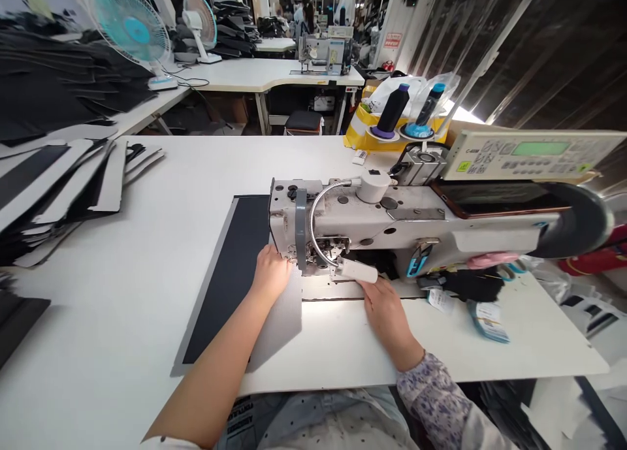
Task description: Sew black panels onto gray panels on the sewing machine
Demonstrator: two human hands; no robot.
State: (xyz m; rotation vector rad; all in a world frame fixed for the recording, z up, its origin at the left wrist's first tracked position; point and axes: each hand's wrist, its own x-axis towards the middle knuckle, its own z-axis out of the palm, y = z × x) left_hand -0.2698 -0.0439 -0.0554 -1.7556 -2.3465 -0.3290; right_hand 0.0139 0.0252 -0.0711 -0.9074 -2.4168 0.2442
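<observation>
A white sewing machine [362, 215] stands on the white table. Under its head, on the left, lies a flat black and grey fabric panel [223, 287]. My left hand [272, 273] rests on the panel's grey part close to the needle area; its fingertips are hidden behind the machine head. My right hand [386, 313] reaches to the machine bed, below the white lamp [357, 270] on the bendable metal arm. Its fingertips are partly covered by the lamp, and whatever they touch cannot be made out.
Stacked grey and black pieces [73, 182] lie on the left. Thread cones [392, 110] stand behind the machine, beside a control panel [539, 153]. Scissors [418, 259], black cloth [473, 285] and labels [490, 321] are at the right. Two fans [134, 29] stand farther back.
</observation>
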